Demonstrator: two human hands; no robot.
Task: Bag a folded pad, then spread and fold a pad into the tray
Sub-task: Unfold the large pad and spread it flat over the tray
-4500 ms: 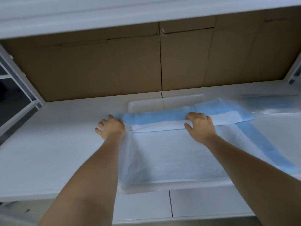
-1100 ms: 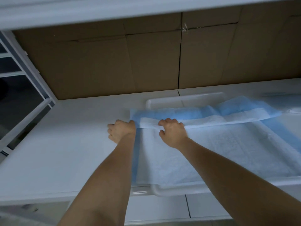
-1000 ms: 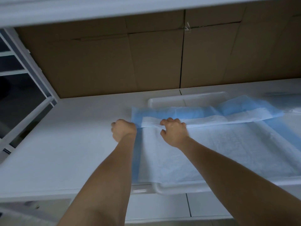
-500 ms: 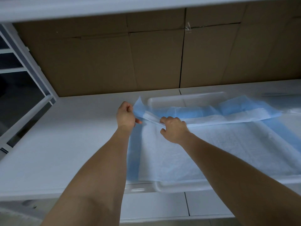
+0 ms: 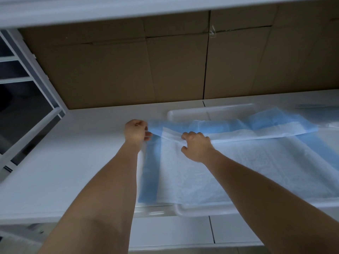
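The left hand (image 5: 136, 132) pinches the far-left corner of the pad (image 5: 229, 167) at frame centre. The right hand (image 5: 197, 146) grasps its folded white edge, over the tray (image 5: 211, 112).

A white, smooth counter (image 5: 77, 162) runs across the view, with a thin seam crossing it from back to front. Along its back edge stand flat brown cardboard panels (image 5: 174, 70), side by side, a dark vertical gap between two of them. A white shelf board (image 5: 128, 8) spans the top, above the cardboard. Beyond the counter's left edge rises a white metal rack frame (image 5: 34, 92) with slanted bars, dark space behind it. Below the counter's front edge are white panels (image 5: 170, 231).
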